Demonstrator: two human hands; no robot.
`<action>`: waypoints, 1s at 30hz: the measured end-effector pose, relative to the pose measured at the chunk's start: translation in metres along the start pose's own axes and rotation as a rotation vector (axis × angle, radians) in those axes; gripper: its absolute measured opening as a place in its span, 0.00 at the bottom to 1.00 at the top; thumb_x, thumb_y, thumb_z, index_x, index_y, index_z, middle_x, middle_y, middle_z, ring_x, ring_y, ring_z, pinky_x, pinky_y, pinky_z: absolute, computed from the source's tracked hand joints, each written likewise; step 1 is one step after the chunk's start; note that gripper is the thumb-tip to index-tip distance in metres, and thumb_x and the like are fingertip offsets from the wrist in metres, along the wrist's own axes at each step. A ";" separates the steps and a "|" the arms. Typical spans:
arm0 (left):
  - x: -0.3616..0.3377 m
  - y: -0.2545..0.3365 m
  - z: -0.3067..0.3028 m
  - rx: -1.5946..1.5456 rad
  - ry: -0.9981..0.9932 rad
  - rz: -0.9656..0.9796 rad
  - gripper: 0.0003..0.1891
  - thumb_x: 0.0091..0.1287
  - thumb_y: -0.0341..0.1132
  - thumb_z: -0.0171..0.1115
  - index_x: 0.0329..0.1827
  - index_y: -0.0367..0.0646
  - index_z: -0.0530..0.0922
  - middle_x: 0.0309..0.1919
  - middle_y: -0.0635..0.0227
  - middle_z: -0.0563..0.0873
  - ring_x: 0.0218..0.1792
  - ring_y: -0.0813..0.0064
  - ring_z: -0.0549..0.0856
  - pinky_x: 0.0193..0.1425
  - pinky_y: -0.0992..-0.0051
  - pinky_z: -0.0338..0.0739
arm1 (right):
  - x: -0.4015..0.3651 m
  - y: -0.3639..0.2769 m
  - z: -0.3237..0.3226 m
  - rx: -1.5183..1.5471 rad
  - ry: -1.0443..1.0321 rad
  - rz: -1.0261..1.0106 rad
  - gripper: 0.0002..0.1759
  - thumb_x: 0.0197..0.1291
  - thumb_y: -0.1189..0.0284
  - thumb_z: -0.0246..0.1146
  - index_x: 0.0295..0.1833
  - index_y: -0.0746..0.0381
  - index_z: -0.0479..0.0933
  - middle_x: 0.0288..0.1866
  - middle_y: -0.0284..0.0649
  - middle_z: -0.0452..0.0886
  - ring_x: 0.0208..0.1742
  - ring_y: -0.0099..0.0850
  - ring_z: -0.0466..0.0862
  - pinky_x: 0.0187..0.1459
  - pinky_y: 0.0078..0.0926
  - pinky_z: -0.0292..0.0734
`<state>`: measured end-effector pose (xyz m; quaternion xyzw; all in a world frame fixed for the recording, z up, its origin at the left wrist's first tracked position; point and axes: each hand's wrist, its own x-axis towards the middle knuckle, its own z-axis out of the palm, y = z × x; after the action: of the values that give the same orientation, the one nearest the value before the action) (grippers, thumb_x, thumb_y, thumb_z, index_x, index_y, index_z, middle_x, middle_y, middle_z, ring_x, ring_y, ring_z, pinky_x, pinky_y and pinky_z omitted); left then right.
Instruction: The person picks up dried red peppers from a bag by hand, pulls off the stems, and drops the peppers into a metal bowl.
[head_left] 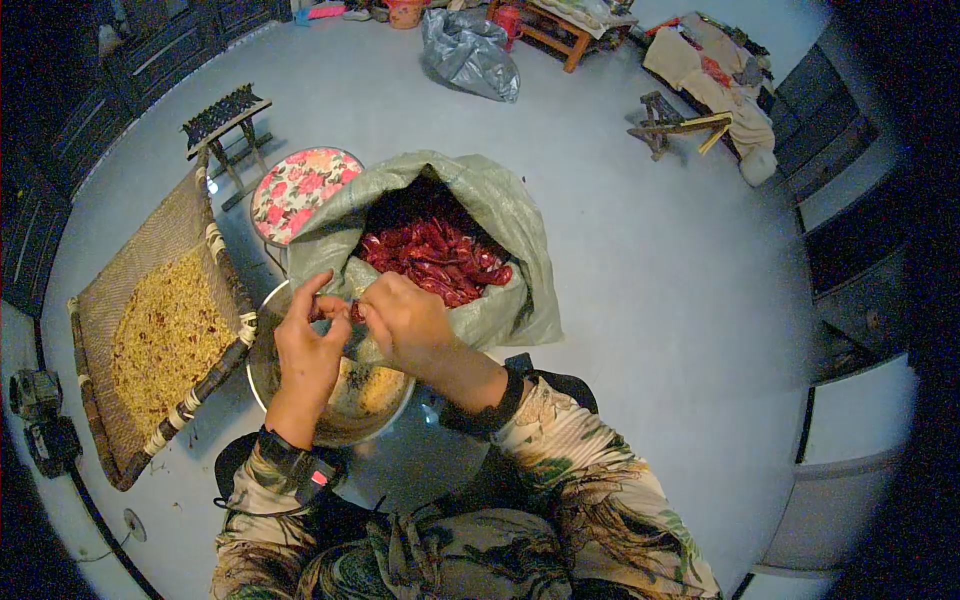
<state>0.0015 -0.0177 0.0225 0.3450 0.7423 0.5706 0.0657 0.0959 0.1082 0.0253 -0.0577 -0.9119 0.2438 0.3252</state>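
Chillies (430, 250) in sack (532, 285), seeds (170, 335) in tray (180, 228), left grip (308, 342) and right grip (408, 318) clamped on red chilli (357, 312).

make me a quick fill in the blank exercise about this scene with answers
1. The pods inside the open sack are dark ____ in colour.
2. Of the left hand and the right hand, the one nearer the woven tray is the ____.
3. The round seat is printed with ____.

Missing words: red; left hand; flowers.
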 end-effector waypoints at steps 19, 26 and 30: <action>0.000 -0.002 0.001 -0.024 -0.017 0.005 0.26 0.54 0.24 0.65 0.58 0.43 0.72 0.31 0.66 0.84 0.33 0.75 0.83 0.39 0.74 0.77 | 0.007 -0.003 -0.006 -0.020 -0.010 -0.049 0.03 0.56 0.72 0.59 0.33 0.61 0.75 0.32 0.42 0.76 0.35 0.41 0.78 0.32 0.35 0.76; 0.002 -0.002 -0.002 -0.049 0.004 -0.012 0.23 0.56 0.24 0.65 0.56 0.41 0.73 0.30 0.68 0.83 0.32 0.80 0.81 0.41 0.78 0.77 | 0.020 -0.007 -0.048 0.026 -0.055 -0.067 0.15 0.54 0.71 0.64 0.47 0.65 0.76 0.47 0.48 0.78 0.47 0.44 0.79 0.50 0.33 0.75; 0.002 -0.008 -0.009 -0.149 -0.057 0.001 0.23 0.58 0.27 0.64 0.57 0.40 0.72 0.30 0.67 0.84 0.33 0.77 0.83 0.42 0.75 0.78 | 0.038 -0.054 -0.125 0.457 0.165 0.309 0.28 0.51 0.80 0.64 0.60 0.63 0.70 0.59 0.43 0.75 0.57 0.34 0.77 0.59 0.32 0.71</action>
<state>-0.0086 -0.0246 0.0189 0.3557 0.6954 0.6143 0.1121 0.1469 0.1218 0.1563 -0.1409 -0.7842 0.4841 0.3617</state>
